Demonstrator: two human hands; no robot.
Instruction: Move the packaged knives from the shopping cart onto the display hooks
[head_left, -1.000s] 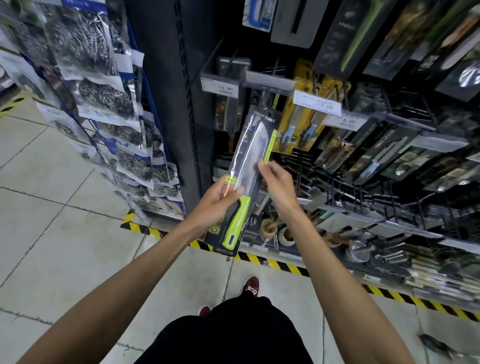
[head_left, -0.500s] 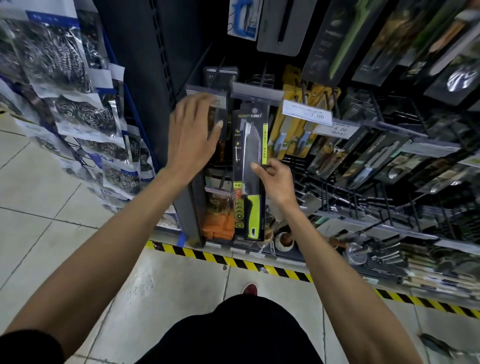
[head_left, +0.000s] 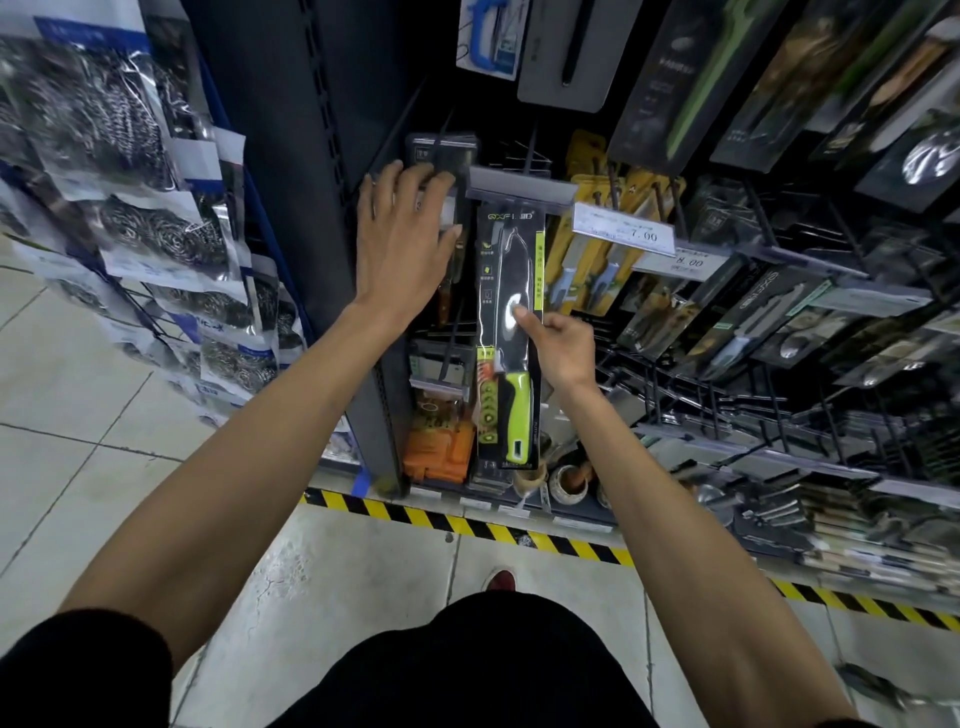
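Head view: packaged knife (head_left: 508, 332) hangs upright under grey label strip (head_left: 522, 188), top hidden behind it. Our left hand (head_left: 405, 249) flat, fingers (head_left: 415, 192) straight, on neighbouring pack (head_left: 441, 148). Right hand (head_left: 563, 351): index presses blister, rest curled; pinch on edge, we cannot tell. Our call: confirm hole sits on hook (head_left: 530, 148), push pack back, release gently.
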